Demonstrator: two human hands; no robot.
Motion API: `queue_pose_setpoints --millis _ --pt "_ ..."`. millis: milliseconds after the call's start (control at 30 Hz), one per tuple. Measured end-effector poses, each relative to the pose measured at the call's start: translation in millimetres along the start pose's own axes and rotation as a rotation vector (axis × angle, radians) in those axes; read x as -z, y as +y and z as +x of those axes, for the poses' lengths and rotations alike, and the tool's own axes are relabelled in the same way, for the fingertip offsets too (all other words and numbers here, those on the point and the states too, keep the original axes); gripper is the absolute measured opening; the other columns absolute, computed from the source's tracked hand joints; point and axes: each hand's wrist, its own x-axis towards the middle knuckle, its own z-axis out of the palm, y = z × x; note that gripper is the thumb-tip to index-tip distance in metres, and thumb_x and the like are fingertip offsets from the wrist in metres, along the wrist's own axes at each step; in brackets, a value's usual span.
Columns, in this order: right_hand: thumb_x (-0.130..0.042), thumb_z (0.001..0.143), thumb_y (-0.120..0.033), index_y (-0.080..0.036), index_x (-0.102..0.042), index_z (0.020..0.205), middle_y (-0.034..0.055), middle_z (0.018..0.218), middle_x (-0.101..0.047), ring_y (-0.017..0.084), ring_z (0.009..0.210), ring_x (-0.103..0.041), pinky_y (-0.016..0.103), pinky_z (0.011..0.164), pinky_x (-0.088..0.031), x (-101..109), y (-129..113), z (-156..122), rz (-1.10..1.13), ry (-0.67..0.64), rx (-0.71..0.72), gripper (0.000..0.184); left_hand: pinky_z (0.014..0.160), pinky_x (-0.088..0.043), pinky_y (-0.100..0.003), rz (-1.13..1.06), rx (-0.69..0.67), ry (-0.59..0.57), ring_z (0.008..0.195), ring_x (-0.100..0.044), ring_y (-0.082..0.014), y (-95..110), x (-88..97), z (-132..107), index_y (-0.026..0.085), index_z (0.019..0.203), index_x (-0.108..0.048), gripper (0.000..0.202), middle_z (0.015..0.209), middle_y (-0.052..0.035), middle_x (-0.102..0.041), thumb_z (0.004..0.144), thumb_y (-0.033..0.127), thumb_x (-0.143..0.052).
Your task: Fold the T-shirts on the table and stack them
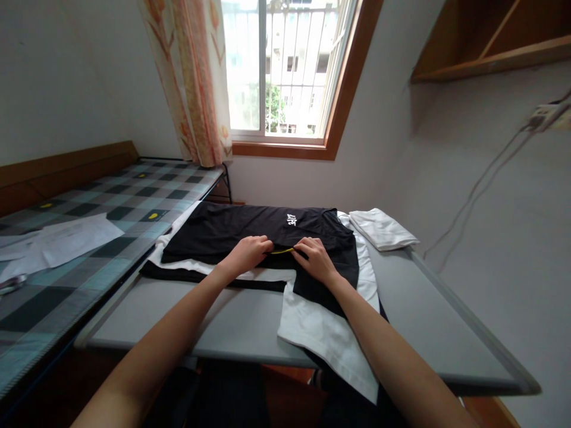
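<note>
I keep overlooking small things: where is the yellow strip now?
In the head view, the yellow strip is near the middle, between the left hand and the right hand, over the black shirt, below its white lettering.

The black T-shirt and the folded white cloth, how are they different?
The black T-shirt has white lettering; the folded white cloth shows none. The black T-shirt lies spread out, looking bigger; the folded white cloth makes a smaller bundle. Both are fabric.

Only 1 bit of text I can make out: white letters (291, 220) on the black shirt (241, 224), middle of the frame, turned sideways. Looks like "LIFE", kinda blurry tho.
</note>
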Motion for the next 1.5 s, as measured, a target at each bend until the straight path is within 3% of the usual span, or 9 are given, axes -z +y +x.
queue_pose_setpoints --millis 133,300,467,767,900,1133,1333,1500 --pt "-0.057 0.094 -0.028 -0.020 -0.066 0.087 0.0048 0.087 -0.066 0.019 0.082 -0.057 0.035 0.082 -0.041 -1 -1 -2 -0.011 -0.003 0.015 0.014 0.073 -0.045 -0.028 0.059 0.033 -0.048 0.083 -0.063 -0.0193 -10 3.2 -4 0.019 0.085 -0.062 0.010 0.089 -0.0038 -0.065 0.079 0.011 -0.060" --pt "-0.058 0.093 -0.027 -0.019 -0.066 0.088 0.0051 0.086 -0.066 0.019 0.082 -0.058 0.036 0.082 -0.041 -2 -2 -3 -0.026 0.017 0.011 0.012 0.073 -0.046 -0.029 0.138 0.050 -0.103 0.085 -0.064 -0.0194 -19 -2.4 -10 0.020 0.094 -0.061 0.023 0.095 -0.0048 -0.064 0.076 0.007 -0.057" --pt "-0.056 0.094 -0.028 -0.020 -0.066 0.089 0.0058 0.087 -0.066 0.020 0.083 -0.057 0.035 0.081 -0.042 0 -4 -2 -0.019 0.033 -0.001 0.014 0.073 -0.046 -0.030 0.211 0.049 -0.132 0.084 -0.063 -0.0201 -41 0.0 -33 0.019 0.096 -0.061 0.023 0.096 -0.0059 -0.064 0.078 0.006 -0.054" --pt "-0.054 0.095 -0.028 -0.021 -0.067 0.089 0.0065 0.088 -0.065 0.020 0.083 -0.055 0.035 0.080 -0.044 0 -5 -2 -0.026 0.002 0.016 0.016 0.082 -0.046 -0.033 0.127 0.118 -0.020 0.089 -0.058 -0.0211 -83 1.2 -77 0.019 0.093 -0.061 0.021 0.096 -0.0065 -0.062 0.080 0.006 -0.050" --pt "-0.053 0.096 -0.028 -0.020 -0.067 0.091 0.0072 0.089 -0.065 0.021 0.084 -0.055 0.036 0.081 -0.044 1 -5 -2 -0.025 -0.010 0.005 0.017 0.082 -0.046 -0.033 0.022 0.184 0.007 0.090 -0.059 -0.0209 -88 -1.5 -86 0.019 0.093 -0.061 0.016 0.095 -0.0054 -0.062 0.082 0.014 -0.051" --pt "-0.051 0.096 -0.030 -0.021 -0.068 0.089 0.0066 0.088 -0.065 0.020 0.083 -0.056 0.036 0.080 -0.045 2 -4 -4 0.017 -0.033 -0.017 0.020 0.083 -0.046 -0.032 0.023 0.100 0.029 0.090 -0.060 -0.0206 -96 0.6 -102 0.021 0.099 -0.063 0.022 0.098 -0.0061 -0.065 0.086 0.016 -0.047" --pt "-0.052 0.096 -0.031 -0.020 -0.068 0.090 0.0070 0.088 -0.065 0.021 0.082 -0.056 0.036 0.078 -0.046 1 -3 -4 -0.006 -0.015 -0.007 0.020 0.085 -0.047 -0.034 0.099 0.232 -0.016 0.094 -0.063 -0.0228 -134 5.3 -131 0.021 0.107 -0.066 0.032 0.102 -0.0073 -0.068 0.082 0.019 -0.045" --pt "-0.053 0.096 -0.029 -0.020 -0.068 0.090 0.0067 0.088 -0.065 0.020 0.083 -0.056 0.036 0.079 -0.046 0 -4 -4 -0.008 -0.021 0.000 0.018 0.089 -0.048 -0.038 0.102 0.307 -0.014 0.097 -0.064 -0.0258 -168 11.2 -160 0.020 0.097 -0.070 0.031 0.105 -0.0097 -0.070 0.079 0.023 -0.045"
